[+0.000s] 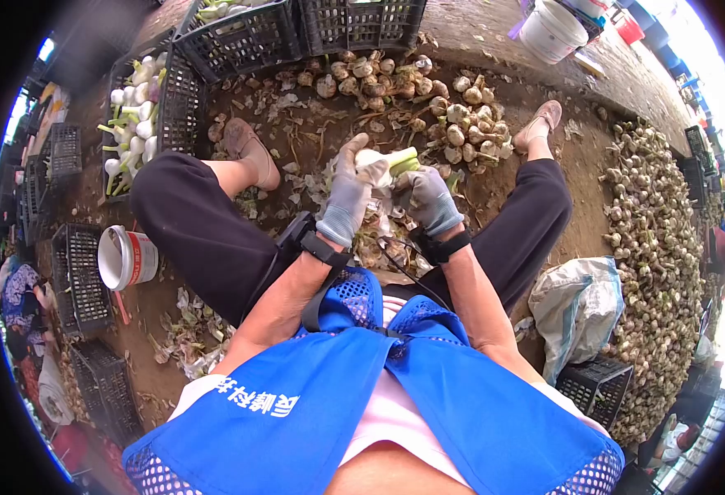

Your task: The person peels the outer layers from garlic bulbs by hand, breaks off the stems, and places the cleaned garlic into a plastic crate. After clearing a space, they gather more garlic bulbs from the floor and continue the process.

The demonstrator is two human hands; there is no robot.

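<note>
In my gloved left hand [348, 191] is a white garlic bulb [371, 160], its cut green stem pointing right. The fingers are wrapped around the bulb. My gloved right hand [430, 198] is closed against the stem's lower side, its fingers curled; the exact pinch point is hidden. Below both hands lie loose garlic skins [383, 227]. Just beyond them, between my feet, is a pile of unpeeled garlic bulbs [468, 128] with dirty outer skins.
A black crate [179, 99] at the left holds cleaned white garlic. More black crates [362, 26] stand ahead. A white bucket [127, 257] sits by my left knee. At the right are a woven sack [575, 309] and a large garlic heap [655, 247]. Another person [24, 301] is far left.
</note>
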